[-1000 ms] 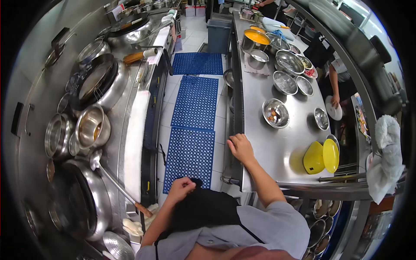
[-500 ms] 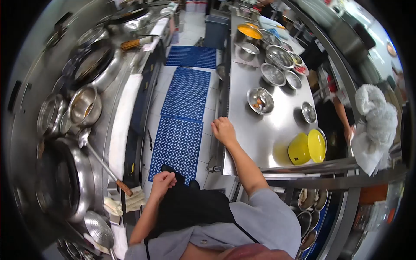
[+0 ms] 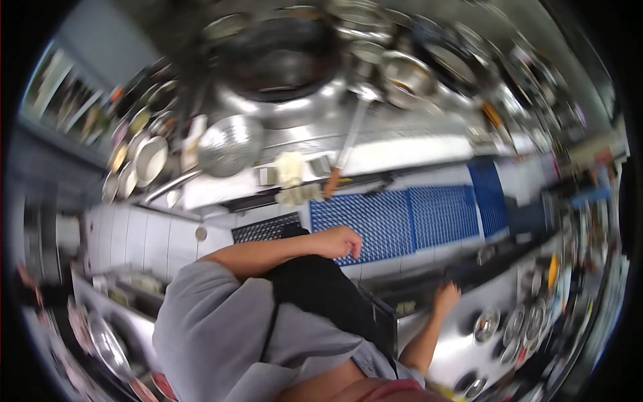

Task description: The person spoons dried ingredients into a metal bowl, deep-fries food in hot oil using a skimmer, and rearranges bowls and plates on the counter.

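Note:
My left hand [image 3: 345, 242] is curled into a loose fist in front of my black apron, with nothing visible in it. Below it are the blue floor mats [image 3: 362, 224]. At the edge of the steel table [image 3: 455, 338], my right hand [image 3: 447, 295] is blurred, its fingers curled and nothing seen in them. Beyond my left hand, a long-handled ladle [image 3: 349, 137] lies across the stove front, beside folded cloths [image 3: 290, 171]. A perforated skimmer [image 3: 231, 146] rests farther left on the counter. Behind them sits a large dark wok [image 3: 278, 60].
Steel bowls [image 3: 487, 325] stand on the table to my right. A metal pan [image 3: 410, 77] sits on the stove. Several pots and bowls [image 3: 151, 161] cluster at the counter's left end. White floor tiles [image 3: 144, 234] lie to my left.
The view has swung left, so the stove now lies ahead and the steel table is at lower right. My left arm now crosses before my apron; my right hand remains by the table edge.

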`<state>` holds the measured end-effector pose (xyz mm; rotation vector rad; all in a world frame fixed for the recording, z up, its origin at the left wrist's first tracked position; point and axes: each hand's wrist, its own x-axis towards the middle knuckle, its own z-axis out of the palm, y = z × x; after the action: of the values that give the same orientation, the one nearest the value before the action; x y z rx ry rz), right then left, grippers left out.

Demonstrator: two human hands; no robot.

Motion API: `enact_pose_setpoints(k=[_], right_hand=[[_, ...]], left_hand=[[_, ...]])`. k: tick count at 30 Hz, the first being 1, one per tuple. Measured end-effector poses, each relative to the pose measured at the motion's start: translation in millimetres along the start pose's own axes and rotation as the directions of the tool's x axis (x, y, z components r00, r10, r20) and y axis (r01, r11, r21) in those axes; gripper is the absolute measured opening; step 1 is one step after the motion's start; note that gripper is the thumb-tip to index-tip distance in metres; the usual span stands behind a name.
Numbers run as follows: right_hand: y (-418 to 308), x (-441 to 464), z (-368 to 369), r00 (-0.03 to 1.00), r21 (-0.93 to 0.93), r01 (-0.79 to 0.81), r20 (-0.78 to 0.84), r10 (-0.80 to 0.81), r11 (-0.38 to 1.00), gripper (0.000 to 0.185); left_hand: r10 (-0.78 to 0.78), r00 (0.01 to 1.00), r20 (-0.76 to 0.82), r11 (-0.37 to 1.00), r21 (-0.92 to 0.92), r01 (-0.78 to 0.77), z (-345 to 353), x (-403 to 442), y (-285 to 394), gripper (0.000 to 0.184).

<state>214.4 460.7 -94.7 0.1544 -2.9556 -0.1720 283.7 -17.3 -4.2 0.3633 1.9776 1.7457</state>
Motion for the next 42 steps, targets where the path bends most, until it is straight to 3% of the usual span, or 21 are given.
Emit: enact_pose_setpoints(k=[3, 5, 6, 7, 8, 9, 11, 14, 18, 20, 21, 22, 25, 26, 30, 32, 33, 35, 36, 38, 42], right_hand=[[6.6, 4.1, 7.9, 0.997, -0.033, 0.03, 0.077, -0.027, 0.999, 0.021], [-19.9, 10.0, -8.3, 0.943, -0.135, -0.113, 0.297, 0.149, 0.984, 0.034], [-24.1, 10.8, 10.0, 0.93, -0.129, -0.118, 0.334, 0.155, 0.985, 0.035], [-27.1, 7.1, 37.3, 0.953, -0.056, 0.039, 0.301, -0.02, 0.998, 0.032], [-30.2, -2.8, 85.8, 0.967, -0.015, 0.214, 0.147, -0.209, 0.977, 0.03], [-66.8, -1.3, 99.2, 0.935, 0.057, 0.323, 0.135, -0.328, 0.945, 0.03], [-148.2, 0.6, 130.7, 0.816, 0.227, 0.422, 0.327, -0.477, 0.878, 0.03], [-281.5, 3.3, 171.3, 0.524, 0.51, 0.48, 0.486, -0.699, 0.714, 0.03], [-464.2, 19.6, 213.9, 0.145, 0.886, 0.331, 0.293, -0.945, 0.325, 0.03], [-549.2, -4.5, 75.4, 0.034, 0.908, 0.394, 0.139, -0.99, 0.141, 0.034], [-575.8, -19.4, 25.9, -0.042, 0.925, 0.352, 0.17, -0.985, 0.144, 0.034], [-602.5, -34.4, -23.6, -0.118, 0.938, 0.31, 0.199, -0.973, 0.154, 0.035], [-648.4, -65.5, -102.1, -0.258, 0.952, 0.23, 0.26, -0.931, 0.202, 0.036], [-662.6, -76.8, -118.7, -0.292, 0.953, 0.208, 0.277, -0.916, 0.221, 0.037], [-708.4, -110.0, -150.7, -0.439, 0.972, 0.224, 0.031, -0.898, -0.076, 0.043], [-717.9, -131.8, -178.4, -0.487, 0.865, 0.29, -0.235, -0.841, -0.409, 0.044], [-714.6, -143.9, -210.7, -0.535, 0.766, 0.313, -0.347, -0.771, -0.561, 0.046], [-711.1, -168.9, -235.1, -0.592, 0.672, 0.156, -0.523, -0.613, -0.724, 0.051], [-706.9, -179.5, -239.5, -0.602, 0.614, 0.074, -0.601, -0.526, -0.786, 0.054], [-699.5, -201.5, -234.9, -0.593, 0.619, -0.057, -0.652, -0.472, -0.783, 0.059], [-711.8, -235.7, -213.1, -0.529, 0.483, -0.152, -0.777, -0.342, -0.862, 0.072]], left_hand=[[0.078, 0.983, -0.163, 0.996, 0.054, -0.07, -21.0, -41.3, 0.8, 0.023], [0.058, 0.96, -0.274, 0.998, 0.044, -0.048, -37.2, -78.1, 7.2, 0.023], [0.048, 0.943, -0.329, 0.999, 0.038, -0.037, -44.9, -98.0, 7.7, 0.023], [0.005, 0.92, -0.391, 1.0, -0.016, -0.012, -51.1, -117.4, 3.0, 0.022], [-0.04, 0.89, -0.453, 0.997, -0.073, 0.008, -56.2, -137.2, -5.0, 0.022], [-0.088, 0.853, -0.515, 0.991, -0.132, 0.023, -61.9, -158.0, -13.6, 0.021], [-0.13, 0.77, -0.625, 0.983, -0.185, 0.017, -69.1, -202.5, -24.4, 0.019], [-0.171, 0.651, -0.74, 0.977, -0.212, 0.016, -74.1, -268.3, -37.7, 0.017], [-0.215, 0.492, -0.844, 0.971, -0.237, 0.017, -73.6, -325.0, -65.3, 0.016], [-0.217, 0.371, -0.903, 0.975, -0.217, 0.042, -64.0, -348.3, -54.3, 0.014], [-0.212, 0.31, -0.927, 0.977, -0.203, 0.061, -61.0, -359.9, -49.4, 0.014], [-0.164, 0.231, -0.959, 0.984, -0.175, -0.028, -55.7, -363.2, -61.5, 0.012], [-0.381, 0.091, -0.92, 0.829, -0.384, -0.407, -31.9, -374.5, -76.8, 0.014], [-0.397, 0.028, -0.917, 0.814, -0.366, -0.45, -24.4, -375.6, -90.1, 0.019], [-0.584, -0.245, -0.774, 0.669, -0.287, -0.686, 15.7, -369.9, -94.9, 0.019], [-0.676, -0.323, -0.662, 0.602, -0.244, -0.76, 31.4, -366.4, -89.6, 0.025], [-0.678, -0.306, -0.668, 0.57, -0.216, -0.793, 37.3, -364.5, -88.5, 0.026], [-0.685, -0.26, -0.68, 0.496, -0.174, -0.851, 47.3, -359.8, -84.3, 0.031], [-0.608, -0.296, -0.736, 0.552, -0.124, -0.825, 45.9, -356.6, -52.8, 0.038], [-0.445, -0.29, -0.847, 0.424, 0.086, -0.901, 46.1, -351.8, -70.4, 0.039], [-0.415, -0.466, -0.781, 0.458, 0.263, -0.849, 59.1, -366.7, -52.9, 0.053]])
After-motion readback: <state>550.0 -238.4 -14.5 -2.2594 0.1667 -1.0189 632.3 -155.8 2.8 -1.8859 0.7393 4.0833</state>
